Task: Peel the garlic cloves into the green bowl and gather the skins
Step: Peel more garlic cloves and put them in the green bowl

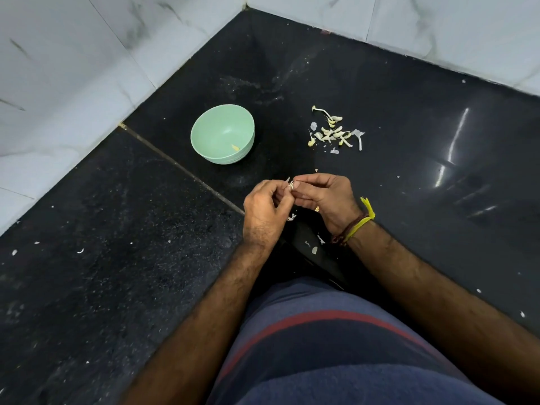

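Observation:
A small garlic clove with loose pale skin is pinched between my left hand and my right hand, fingertips meeting just in front of my body. The green bowl stands upright on the black counter beyond my left hand; one small yellowish piece lies inside it. A loose pile of garlic cloves and skins lies on the counter to the right of the bowl, beyond my right hand. Most of the held clove is hidden by my fingers.
The black stone counter meets white marbled wall tiles at the back and left. Small skin flakes lie near my wrists, and other flakes are scattered about the counter. A yellow thread band circles my right wrist.

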Demonstrator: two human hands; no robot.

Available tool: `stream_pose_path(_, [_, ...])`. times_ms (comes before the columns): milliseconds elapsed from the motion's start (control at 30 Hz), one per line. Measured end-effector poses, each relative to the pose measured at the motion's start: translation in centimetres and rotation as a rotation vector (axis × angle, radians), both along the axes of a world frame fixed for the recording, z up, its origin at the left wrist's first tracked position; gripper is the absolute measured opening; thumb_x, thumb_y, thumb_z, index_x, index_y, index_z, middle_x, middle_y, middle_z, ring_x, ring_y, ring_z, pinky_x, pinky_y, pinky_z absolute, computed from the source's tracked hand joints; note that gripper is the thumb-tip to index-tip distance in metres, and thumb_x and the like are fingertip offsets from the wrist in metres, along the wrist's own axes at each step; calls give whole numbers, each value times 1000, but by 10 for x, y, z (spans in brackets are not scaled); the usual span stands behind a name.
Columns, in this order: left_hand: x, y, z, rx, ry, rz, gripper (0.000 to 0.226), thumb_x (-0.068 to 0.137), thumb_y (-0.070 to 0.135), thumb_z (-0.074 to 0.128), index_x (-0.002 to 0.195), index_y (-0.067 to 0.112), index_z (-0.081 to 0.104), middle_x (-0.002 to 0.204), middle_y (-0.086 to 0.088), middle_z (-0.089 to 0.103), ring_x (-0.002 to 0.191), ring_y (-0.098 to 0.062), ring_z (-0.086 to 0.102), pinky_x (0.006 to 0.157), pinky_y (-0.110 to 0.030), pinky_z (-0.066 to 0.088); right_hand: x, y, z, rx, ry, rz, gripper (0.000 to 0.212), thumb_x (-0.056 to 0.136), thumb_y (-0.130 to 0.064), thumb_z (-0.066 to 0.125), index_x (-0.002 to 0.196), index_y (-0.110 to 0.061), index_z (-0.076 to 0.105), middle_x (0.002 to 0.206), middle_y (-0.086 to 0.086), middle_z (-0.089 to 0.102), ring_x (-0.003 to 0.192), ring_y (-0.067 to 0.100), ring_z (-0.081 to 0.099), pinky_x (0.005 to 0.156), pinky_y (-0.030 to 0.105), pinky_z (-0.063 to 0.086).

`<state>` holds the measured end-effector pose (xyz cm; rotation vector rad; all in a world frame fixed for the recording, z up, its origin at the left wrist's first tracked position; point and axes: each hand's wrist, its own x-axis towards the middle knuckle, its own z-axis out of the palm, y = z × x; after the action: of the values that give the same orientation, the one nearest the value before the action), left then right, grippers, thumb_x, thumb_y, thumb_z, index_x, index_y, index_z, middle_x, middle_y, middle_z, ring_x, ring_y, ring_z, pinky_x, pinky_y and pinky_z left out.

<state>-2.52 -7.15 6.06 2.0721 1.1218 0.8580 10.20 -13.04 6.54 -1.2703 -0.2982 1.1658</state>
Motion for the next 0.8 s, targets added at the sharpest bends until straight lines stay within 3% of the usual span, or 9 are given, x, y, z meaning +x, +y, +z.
stream_pose_path(100, [0, -2, 1, 14, 32, -15, 6, 88, 9, 71, 94, 6, 73, 90, -2, 68, 75, -8, 62, 70, -8, 47, 0, -1, 0, 20, -73, 9, 12, 82, 5, 73, 93, 2, 71, 85, 16, 74, 83, 28, 73, 84, 45, 60])
stream_pose_path(233, [1, -5, 4, -23, 14, 4, 4, 86, 8, 71, 89, 8, 74, 87, -1, 68, 73, -8, 62, 69, -8, 47, 2, 0, 0, 10, -261, 35, 13, 83, 6, 72, 96, 4, 71, 88, 17, 74, 79, 22, 73, 75, 36, 62])
stream_pose_path(400, [4, -6, 4, -60, 26, 31, 5, 79, 6, 73, 79, 11, 72, 79, 1, 66, 68, -6, 58, 65, -12, 46, 6, 0, -2, 39, -463, 100, 10, 83, 6, 72, 89, -2, 74, 81, 9, 75, 75, 16, 73, 71, 29, 60])
stream_pose_path(533, [6, -4, 3, -69, 50, 55, 6, 80, 11, 73, 76, 10, 68, 78, 0, 64, 69, -13, 59, 63, -25, 50, 8, 0, -3, 66, -525, 152, 13, 83, 5, 72, 88, -6, 75, 83, 7, 76, 77, 17, 73, 72, 26, 59])
stream_pose_path(700, [6, -4, -2, -174, 60, 44, 11, 84, 15, 71, 78, 9, 63, 79, -4, 63, 71, -16, 57, 67, -34, 52, 15, -2, -8, 118, -468, 245, 13, 84, 7, 70, 91, -3, 74, 87, 14, 75, 85, 29, 73, 82, 44, 60])
stream_pose_path(800, [7, -4, -4, -221, 73, 38, 10, 88, 16, 68, 82, 9, 63, 82, -4, 63, 74, -16, 57, 71, -39, 54, 14, -4, -13, 118, -306, 219, 14, 88, 6, 66, 96, -3, 73, 95, 19, 74, 94, 35, 71, 87, 51, 57])
